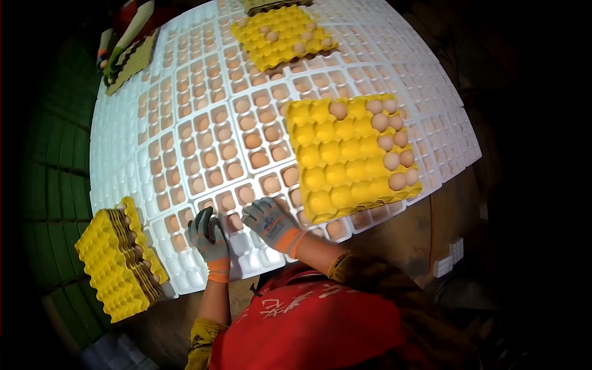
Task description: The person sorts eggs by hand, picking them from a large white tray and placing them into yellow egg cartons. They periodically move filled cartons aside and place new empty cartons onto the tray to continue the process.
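Note:
My left hand, in a grey glove with an orange cuff, is over the near row of a white foam egg tray. Its fingers are slightly bent and apart, with no egg visible in them. Close by on the right, my right hand, gloved alike, has its fingers curled down together. What lies under those fingertips is hidden. A brown egg sits in a cell between the two hands. Beside my right hand, a yellow egg tray rests on the foam trays, with eggs mostly along its right side.
Many egg-filled white trays cover the table. A second yellow tray with several eggs lies farther back. Stacked yellow trays lean at the left edge. At the far left, another person's gloved hand touches a grey-brown tray.

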Action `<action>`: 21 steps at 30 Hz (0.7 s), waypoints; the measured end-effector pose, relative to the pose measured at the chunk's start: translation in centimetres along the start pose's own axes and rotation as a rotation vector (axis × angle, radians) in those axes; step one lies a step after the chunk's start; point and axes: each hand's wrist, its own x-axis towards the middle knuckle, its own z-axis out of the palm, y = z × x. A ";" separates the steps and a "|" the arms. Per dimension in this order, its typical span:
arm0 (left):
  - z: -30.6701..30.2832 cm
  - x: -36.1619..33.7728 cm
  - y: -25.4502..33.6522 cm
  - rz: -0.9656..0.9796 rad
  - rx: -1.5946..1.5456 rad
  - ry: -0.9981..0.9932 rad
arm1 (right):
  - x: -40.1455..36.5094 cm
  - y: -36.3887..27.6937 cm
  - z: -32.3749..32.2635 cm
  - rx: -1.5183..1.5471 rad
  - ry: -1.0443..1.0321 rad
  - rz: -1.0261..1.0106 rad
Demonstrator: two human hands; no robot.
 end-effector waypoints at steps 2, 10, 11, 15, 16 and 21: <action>0.8 1.5 3.6 -0.181 -0.199 0.040 | -2.5 0.2 -1.0 0.134 0.123 0.024; 5.2 7.9 25.0 0.338 -0.415 -0.292 | -20.1 16.0 -18.0 0.126 0.538 0.384; 6.4 8.0 28.1 0.434 -0.383 -0.367 | -21.5 18.1 -18.7 0.065 0.408 0.418; 12.7 6.7 36.1 0.620 -0.040 -0.639 | -23.8 22.3 -17.9 -0.023 0.132 0.428; 13.7 6.6 36.9 0.653 0.098 -0.689 | -23.7 22.8 -17.7 -0.007 0.120 0.397; 14.4 7.2 34.6 0.061 -0.706 -0.637 | -26.3 24.2 -17.0 0.863 0.377 0.735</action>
